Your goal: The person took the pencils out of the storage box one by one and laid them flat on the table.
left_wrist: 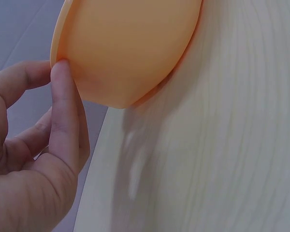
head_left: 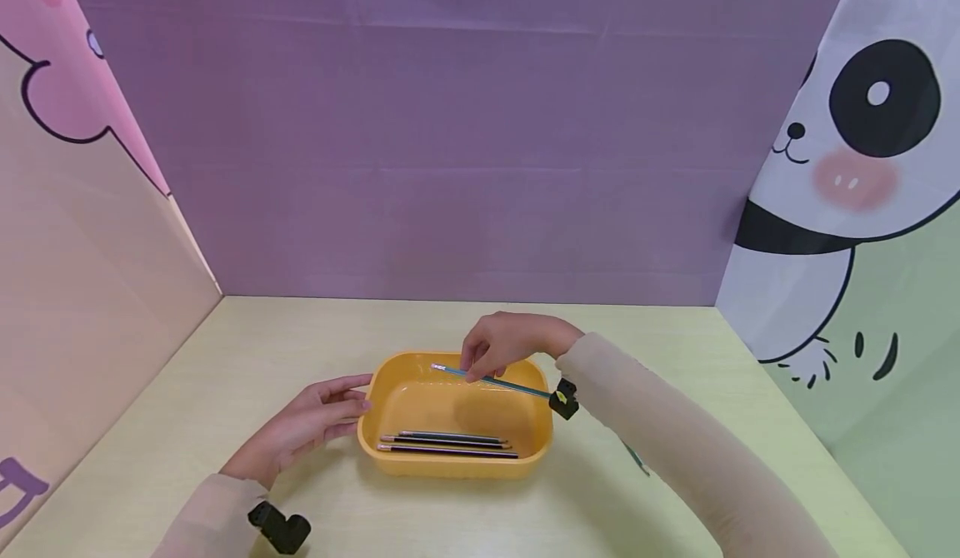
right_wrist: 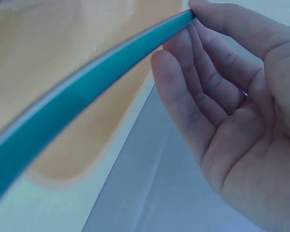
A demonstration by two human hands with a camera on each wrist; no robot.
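A yellow plastic tray (head_left: pixel 420 404) with rounded corners sits on the table. In the left wrist view, my left hand (left_wrist: pixel 43 130) pinches the tray's rim between thumb and finger, at its left end. Over the tray's far side, my right hand (head_left: pixel 504 346) pinches a teal pencil (head_left: pixel 517 386) between thumb and fingertips. That pencil slants across the far right of the tray, and its shaft looms large in the right wrist view. Several dark pencils (head_left: pixel 450 450) lie side by side inside, along the tray's near wall.
Another green pencil (head_left: pixel 636 456) lies on the table (head_left: pixel 465 525) right of the tray, partly hidden by the right sleeve (head_left: pixel 675 425). A purple backdrop (head_left: pixel 480 150) stands behind, with printed side panels left and right.
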